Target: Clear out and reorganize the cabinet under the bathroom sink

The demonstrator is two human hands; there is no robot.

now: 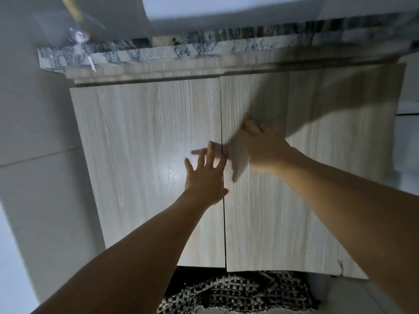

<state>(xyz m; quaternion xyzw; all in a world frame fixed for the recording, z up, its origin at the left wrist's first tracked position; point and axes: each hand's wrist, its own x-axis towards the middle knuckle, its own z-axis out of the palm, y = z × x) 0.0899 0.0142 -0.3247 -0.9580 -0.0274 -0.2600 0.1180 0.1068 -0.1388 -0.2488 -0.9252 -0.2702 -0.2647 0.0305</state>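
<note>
The cabinet under the sink has two pale wood-grain doors, the left door (pixel 140 155) and the right door (pixel 294 200), both closed with a thin dark seam between them. My left hand (pixel 205 177) is spread flat, fingers apart, against the left door beside the seam. My right hand (pixel 263 143) is blurred, with its fingers resting on the right door a little higher up. Neither hand holds anything. The inside of the cabinet is hidden.
A speckled grey stone countertop (pixel 204 51) overhangs the doors, with the white basin (pixel 226 7) above. A clear bottle with yellow content (pixel 77 21) stands at the counter's left end. A black-and-white woven mat (pixel 235 293) lies on the floor below. Grey tiled wall (pixel 34 132) on the left.
</note>
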